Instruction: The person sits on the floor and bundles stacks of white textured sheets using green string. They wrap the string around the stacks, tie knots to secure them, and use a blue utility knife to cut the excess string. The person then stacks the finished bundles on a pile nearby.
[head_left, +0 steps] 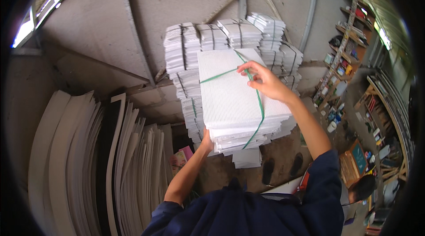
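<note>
A thick bundle of white ribbed sheets (226,94) is in front of me, bound crosswise with green strapping (260,103). My right hand (264,81) is over the bundle's top with its fingers curled and pinched on the strapping, close to where the bands cross. Against the bundle's near left corner is my left hand (206,142), gripping its lower side; most of its fingers are hidden. Under the top sheets, the bundle's lower layers are uneven at the near edge.
Tied stacks of white sheets (181,43) stand behind, along the wall. Large upright panels (66,147) lean at left. Cluttered shelves (347,50) rise at right. Dark footwear (268,170) lies on the floor, and another person (361,188) is at lower right.
</note>
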The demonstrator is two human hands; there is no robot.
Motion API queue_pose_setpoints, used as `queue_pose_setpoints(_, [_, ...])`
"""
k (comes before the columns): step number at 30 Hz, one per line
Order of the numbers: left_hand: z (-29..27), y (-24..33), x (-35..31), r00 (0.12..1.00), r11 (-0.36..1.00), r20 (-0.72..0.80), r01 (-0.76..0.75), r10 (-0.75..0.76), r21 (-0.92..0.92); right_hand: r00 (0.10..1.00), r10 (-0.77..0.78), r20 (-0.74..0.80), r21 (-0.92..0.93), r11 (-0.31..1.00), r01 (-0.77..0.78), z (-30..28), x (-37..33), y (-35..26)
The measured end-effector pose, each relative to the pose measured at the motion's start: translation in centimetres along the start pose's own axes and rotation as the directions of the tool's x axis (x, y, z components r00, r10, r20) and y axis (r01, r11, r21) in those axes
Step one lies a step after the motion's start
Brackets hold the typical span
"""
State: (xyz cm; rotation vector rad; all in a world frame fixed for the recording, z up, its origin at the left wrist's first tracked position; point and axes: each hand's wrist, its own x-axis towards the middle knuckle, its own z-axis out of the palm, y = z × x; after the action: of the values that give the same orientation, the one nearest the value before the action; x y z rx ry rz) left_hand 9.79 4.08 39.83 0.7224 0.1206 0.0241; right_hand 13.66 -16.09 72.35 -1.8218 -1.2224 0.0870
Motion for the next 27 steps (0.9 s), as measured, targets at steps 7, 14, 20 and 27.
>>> queue_pose_setpoints(7, [4.0, -6.3, 10.6, 0.980, 0.988, 0.128, 0.153, -0.153, 0.011, 0.985, 0.105, -0.138, -0.066, 0.991, -0.115, -6.1, -2.5, 8.5])
queue_pose_setpoints(14, [7.6, -13.4, 18.9, 0.923, 0.954, 0.244, 0.293, -0.298, 0.059, 0.936, 0.142, -0.322, -0.182, 0.961, -0.208, -12.0, -5.3, 13.1])
queue_pose_setpoints(20, [11.7, -17.1, 23.6, 0.862, 0.923, 0.330, 0.367, -0.384, 0.114, 0.860, 0.289, -0.420, -0.378, 0.806, -0.455, -15.2, -7.1, 13.9])
queue_pose_setpoints(27, [17.1, -17.5, 29.3, 0.787, 0.892, 0.422, 0.423, -0.449, 0.161, 0.786, 0.283, -0.550, -0.519, 0.621, -0.587, -18.3, -7.4, 14.0])
